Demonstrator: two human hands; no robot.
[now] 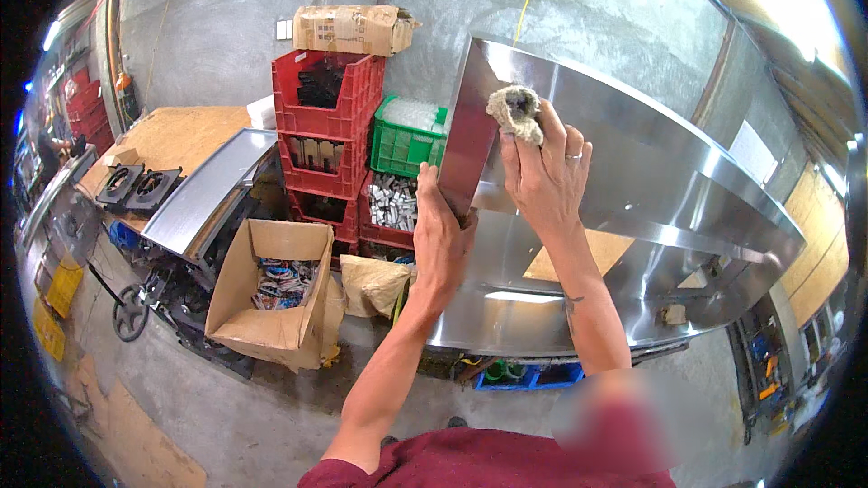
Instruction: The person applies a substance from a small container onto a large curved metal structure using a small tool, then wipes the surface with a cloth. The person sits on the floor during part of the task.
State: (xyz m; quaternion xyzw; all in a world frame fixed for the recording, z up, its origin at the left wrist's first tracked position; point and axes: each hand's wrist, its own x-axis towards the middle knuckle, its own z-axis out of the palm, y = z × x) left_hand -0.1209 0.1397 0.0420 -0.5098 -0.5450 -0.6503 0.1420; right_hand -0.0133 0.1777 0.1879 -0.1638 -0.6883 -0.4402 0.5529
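Observation:
A large shiny stainless steel sheet-metal piece, with a raised rim and a rectangular opening, fills the right side. My left hand grips its left edge wall, thumb toward the inner side and fingers along the outside. In my right hand is a wad of dirty beige rag, bunched in the fingers and held at the upper left corner of the steel. A small beige lump lies on the steel lower right; its kind is unclear.
Red crates stand stacked at the wall, with a carton on top and a green crate beside them. An open cardboard box of small parts stands left. Behind it, a wooden table has a metal sheet at its edge.

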